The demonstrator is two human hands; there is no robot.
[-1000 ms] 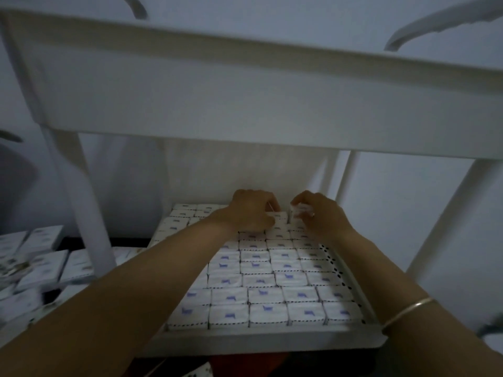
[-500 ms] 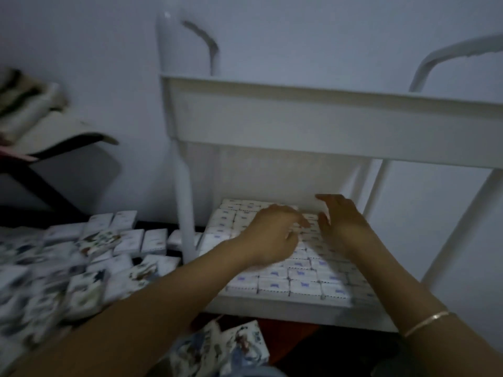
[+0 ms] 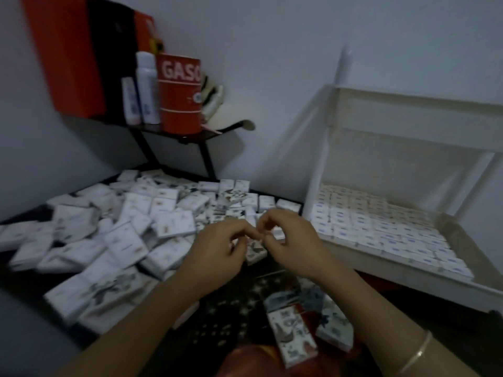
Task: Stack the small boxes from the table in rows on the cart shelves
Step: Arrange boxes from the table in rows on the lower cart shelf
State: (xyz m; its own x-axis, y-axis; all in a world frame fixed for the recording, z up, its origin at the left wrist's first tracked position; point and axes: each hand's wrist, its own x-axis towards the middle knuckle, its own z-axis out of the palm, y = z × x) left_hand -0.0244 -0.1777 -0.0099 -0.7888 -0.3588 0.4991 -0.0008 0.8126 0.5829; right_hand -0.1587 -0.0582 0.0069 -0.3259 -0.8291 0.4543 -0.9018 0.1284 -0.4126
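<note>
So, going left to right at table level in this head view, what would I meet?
Heap of loose small boxes on the table → left hand → right hand → cart shelf, holding packed rows of boxes.

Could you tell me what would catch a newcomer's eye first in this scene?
A jumbled heap of small boxes fills the left, where the left hand and right hand meet, fingers curled. At right, a white cart holds neat rows of boxes on its shelf. A red can stands upper left.
</note>
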